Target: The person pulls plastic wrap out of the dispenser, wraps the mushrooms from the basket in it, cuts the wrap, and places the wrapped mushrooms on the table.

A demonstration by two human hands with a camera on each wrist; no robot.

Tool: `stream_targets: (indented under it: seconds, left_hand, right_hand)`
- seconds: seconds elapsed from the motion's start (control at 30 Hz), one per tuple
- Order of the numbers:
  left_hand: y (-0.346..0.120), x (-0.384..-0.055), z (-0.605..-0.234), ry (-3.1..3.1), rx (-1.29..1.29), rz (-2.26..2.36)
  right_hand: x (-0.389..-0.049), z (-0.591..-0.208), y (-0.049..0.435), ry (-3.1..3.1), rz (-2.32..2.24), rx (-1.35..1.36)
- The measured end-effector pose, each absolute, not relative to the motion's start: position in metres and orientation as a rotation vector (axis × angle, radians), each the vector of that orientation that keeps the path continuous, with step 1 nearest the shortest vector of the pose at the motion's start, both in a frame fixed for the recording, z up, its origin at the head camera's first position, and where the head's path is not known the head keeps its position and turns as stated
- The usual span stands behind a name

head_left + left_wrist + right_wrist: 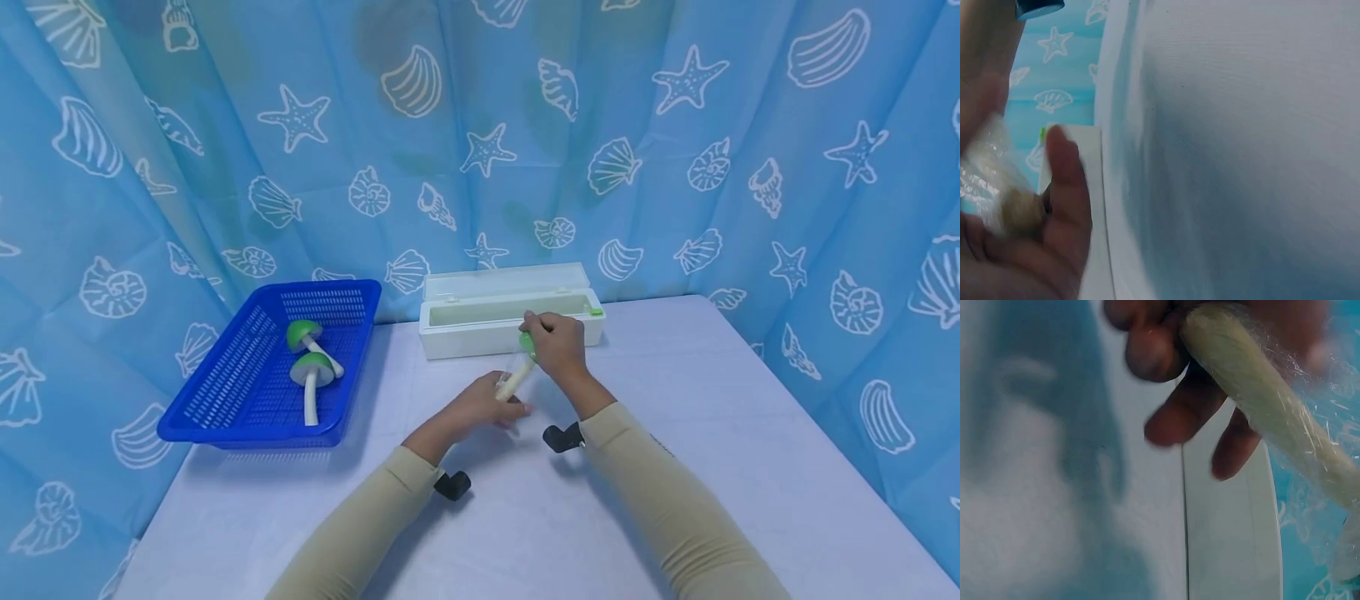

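Note:
Near the middle of the table, a toy mushroom with a green cap and pale stem slants between both hands. My right hand grips it at the green cap, largely covering the cap. Around the stem's lower end are the fingers of my left hand. Clear plastic film wraps loosely about the stem in the right wrist view. The left wrist view shows the blurred stem end in the cupped left hand.
Behind the hands stands a long white box with its lid raised and a green piece at its right end. To the left, a blue plastic basket contains two more green-capped mushrooms. A shell-patterned curtain hangs behind the table.

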State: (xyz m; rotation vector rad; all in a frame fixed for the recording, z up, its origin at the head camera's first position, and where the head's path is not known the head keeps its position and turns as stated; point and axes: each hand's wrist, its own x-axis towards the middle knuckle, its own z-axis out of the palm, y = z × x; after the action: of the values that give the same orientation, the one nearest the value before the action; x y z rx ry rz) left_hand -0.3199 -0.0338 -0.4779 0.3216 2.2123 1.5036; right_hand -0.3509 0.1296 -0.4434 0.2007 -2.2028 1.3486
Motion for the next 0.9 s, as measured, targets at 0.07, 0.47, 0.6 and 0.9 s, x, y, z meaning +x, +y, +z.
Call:
stream_targets:
  seconds: [0.07,0.47,0.6,0.9]
  left_hand:
    - [-0.034,-0.320,-0.478,2.305,0.347,1.398]
    - [-0.036,-0.321,-0.477,2.447,0.375,1.295]
    - [-0.036,-0.319,-0.481,2.399,0.441,1.320]
    - [-0.039,-0.314,-0.474,2.406,0.532,1.279]
  right_hand:
    - [-0.347,-0.442,0.124,-2.185,1.359,0.315]
    - [-0.343,-0.447,0.117,-2.249,1.515,0.718]
    - [-0.342,-0.448,0.109,-2.249,1.455,0.691]
    - [-0.341,-0.449,0.107,-2.416,1.333,0.379]
